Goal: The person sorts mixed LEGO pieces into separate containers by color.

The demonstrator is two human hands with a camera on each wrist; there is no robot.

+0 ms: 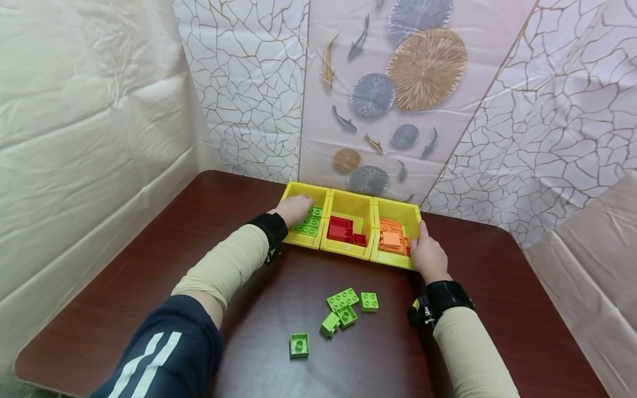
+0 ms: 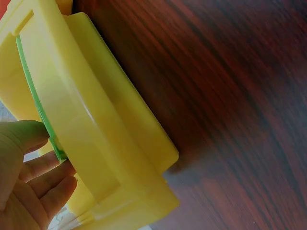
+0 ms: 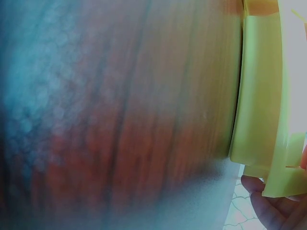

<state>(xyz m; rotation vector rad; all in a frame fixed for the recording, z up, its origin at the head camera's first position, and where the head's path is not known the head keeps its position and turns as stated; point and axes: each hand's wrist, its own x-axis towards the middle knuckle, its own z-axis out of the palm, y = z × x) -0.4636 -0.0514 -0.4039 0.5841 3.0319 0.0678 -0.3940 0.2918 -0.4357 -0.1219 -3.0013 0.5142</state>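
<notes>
My left hand (image 1: 294,210) reaches into the left compartment of a yellow three-part bin (image 1: 348,253), over the green bricks (image 1: 309,225). In the left wrist view, thumb and fingers close around the end of a green brick (image 2: 58,151) by the bin's front wall; the palm side hides part of it. At the far right end, my right hand (image 1: 429,253) grips the bin's side wall, its fingers (image 3: 256,199) curled at the corner in the right wrist view. Red bricks (image 1: 340,229) lie in the middle compartment, orange bricks (image 1: 391,240) in the right one.
Several loose green bricks (image 1: 343,299) lie on the dark brown table (image 1: 259,331) in front of the bin. One green brick (image 1: 299,345) sits apart, nearer the front. A patterned curtain (image 1: 249,88) hangs right behind the bin.
</notes>
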